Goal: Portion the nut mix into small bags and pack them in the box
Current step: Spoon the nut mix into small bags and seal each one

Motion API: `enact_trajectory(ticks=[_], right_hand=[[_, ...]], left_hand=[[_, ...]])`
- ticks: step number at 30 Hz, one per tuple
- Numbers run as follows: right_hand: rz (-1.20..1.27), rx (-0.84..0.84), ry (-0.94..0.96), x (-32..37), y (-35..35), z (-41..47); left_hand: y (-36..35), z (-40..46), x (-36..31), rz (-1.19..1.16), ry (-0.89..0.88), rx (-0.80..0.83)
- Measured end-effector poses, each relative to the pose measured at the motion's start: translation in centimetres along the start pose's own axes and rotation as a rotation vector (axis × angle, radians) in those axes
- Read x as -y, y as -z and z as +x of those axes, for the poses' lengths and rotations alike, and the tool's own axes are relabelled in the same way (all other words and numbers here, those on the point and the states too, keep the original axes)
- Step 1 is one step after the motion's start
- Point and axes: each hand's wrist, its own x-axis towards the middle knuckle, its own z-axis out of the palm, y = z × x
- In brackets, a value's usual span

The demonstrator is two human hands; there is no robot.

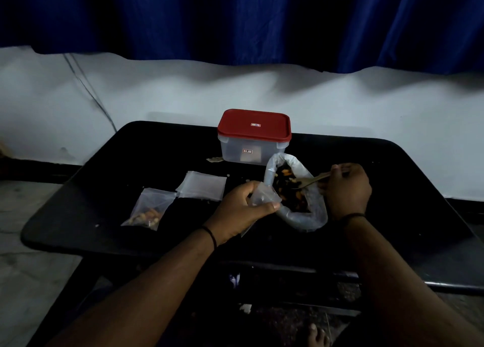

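A large clear bag of nut mix (293, 192) lies open on the black table (392, 189). My right hand (345, 187) grips a wooden spoon (311, 180) whose bowl is in the nuts. My left hand (243, 208) holds a small empty clear bag (263, 196) at the big bag's left edge. A filled small bag (149, 210) lies at the left. A stack of empty small bags (203, 185) lies beside it. The clear box with a red lid (254, 137), lid on, stands behind the nut bag.
The table's front edge runs just under my forearms. A scrap of paper (214, 159) lies left of the box. A white wall and a blue curtain (235, 19) are behind. A dark cable (89, 90) runs down the wall at the left.
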Motion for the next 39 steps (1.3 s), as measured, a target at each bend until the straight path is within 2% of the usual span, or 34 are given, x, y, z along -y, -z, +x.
enact_trajectory(ticks=[3,9,14,16,19,21,23,24,26,28,31,33,35,39], right_hand=[[0.063,-0.005,-0.024,0.2,0.3,0.0],[0.383,0.095,-0.123,0.3,0.1,-0.2],[0.550,0.232,-0.033,2.7,0.3,-2.1],[0.492,0.272,0.078,3.0,0.2,-3.1],[0.273,0.373,0.445,3.8,0.7,-4.5],[0.254,0.436,0.561,4.5,0.9,-5.3],[0.276,0.422,0.517,4.5,0.6,-5.5],[0.292,0.395,0.435,4.4,0.4,-5.3],[0.376,0.359,0.157,3.8,0.1,-4.5],[0.560,0.376,-0.156,3.5,0.5,-3.8],[0.675,0.344,-0.347,3.2,1.4,-3.1],[0.715,0.292,-0.378,2.7,1.5,-2.6],[0.624,0.220,-0.336,1.8,1.0,-1.8],[0.228,0.112,0.039,0.6,0.9,-1.2]], left_hand=[[0.0,0.1,0.1,0.061,-0.041,-0.037],[0.3,0.2,0.4,0.179,-0.094,-0.128],[0.7,0.5,0.6,0.163,-0.086,-0.164],[0.7,0.6,0.6,0.142,-0.072,-0.169],[0.7,0.7,0.6,0.104,-0.065,-0.172],[0.6,0.7,0.6,0.112,-0.064,-0.172],[0.8,0.7,0.6,0.116,-0.064,-0.175],[0.8,0.7,0.6,0.119,-0.063,-0.177],[0.9,0.5,0.6,0.114,-0.056,-0.175],[1.0,0.4,0.6,0.108,-0.048,-0.170],[0.9,0.3,0.5,0.106,-0.050,-0.163],[0.8,0.3,0.3,0.104,-0.048,-0.163],[0.8,0.3,0.3,0.111,-0.047,-0.162],[0.7,0.2,0.4,0.128,-0.038,-0.161]])
